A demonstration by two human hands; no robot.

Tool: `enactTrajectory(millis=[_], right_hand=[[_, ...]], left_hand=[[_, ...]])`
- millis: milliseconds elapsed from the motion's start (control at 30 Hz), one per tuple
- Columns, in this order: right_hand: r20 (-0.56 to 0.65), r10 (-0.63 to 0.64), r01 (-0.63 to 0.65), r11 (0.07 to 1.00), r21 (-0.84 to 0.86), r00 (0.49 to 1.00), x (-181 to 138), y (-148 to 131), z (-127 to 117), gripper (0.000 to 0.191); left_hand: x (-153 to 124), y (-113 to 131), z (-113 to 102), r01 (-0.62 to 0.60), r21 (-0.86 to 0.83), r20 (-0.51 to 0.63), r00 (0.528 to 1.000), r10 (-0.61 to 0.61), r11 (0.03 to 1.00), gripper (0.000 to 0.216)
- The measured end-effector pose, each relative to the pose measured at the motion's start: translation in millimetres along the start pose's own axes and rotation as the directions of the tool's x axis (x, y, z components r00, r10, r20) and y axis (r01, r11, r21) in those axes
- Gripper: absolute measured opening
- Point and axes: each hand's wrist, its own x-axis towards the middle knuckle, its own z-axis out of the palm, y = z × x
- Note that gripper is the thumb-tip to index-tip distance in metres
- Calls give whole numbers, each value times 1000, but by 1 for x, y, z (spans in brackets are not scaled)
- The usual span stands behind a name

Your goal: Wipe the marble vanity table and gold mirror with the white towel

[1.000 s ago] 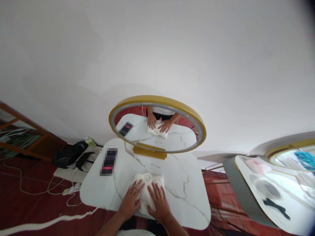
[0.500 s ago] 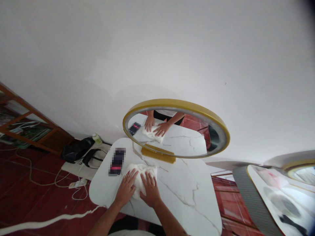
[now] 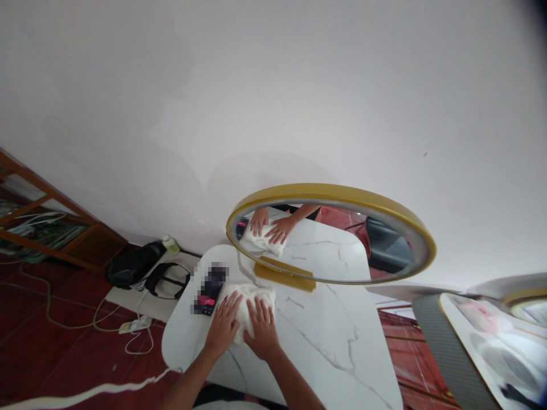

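A crumpled white cloth lies on a white marble-look table. My left hand and my right hand press flat on the cloth side by side, fingers spread. A dark phone lies just left of the cloth, almost touching it. Behind the cloth stands an oval gold-framed mirror on a gold base; it reflects both hands and the cloth.
A black bag and a small green-capped bottle sit on the floor at left, with a power strip and cables over the red floor. A wooden shelf stands far left. Another white table stands at right.
Both hands have slid the cloth across the table to the left and away from me, up beside the phone. The camera has turned left.
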Motion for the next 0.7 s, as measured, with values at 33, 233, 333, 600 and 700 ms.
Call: enactTrajectory(millis=[33,233,333,600,700], right_hand=[[-6,30,-30,999,-15,1000,2,-2,3,78],[-27,109,-109,994,1,994,18,-8,15,79],[-36,222,-222,975,-7,974,30,-11,20,78],[-55,402,-399,915,59,914,68,-20,22,75],[-45,424,-418,902,106,905,74,-20,22,79]], left_hand=[[2,-1,0,-2,0,-4,1000,2,1000,79],[20,-7,1,3,-2,21,1000,-3,1000,81],[35,-9,2,17,-14,31,999,-16,1000,81],[88,-13,7,100,-55,141,986,-92,993,85],[100,-15,8,106,-56,177,980,-94,993,83]])
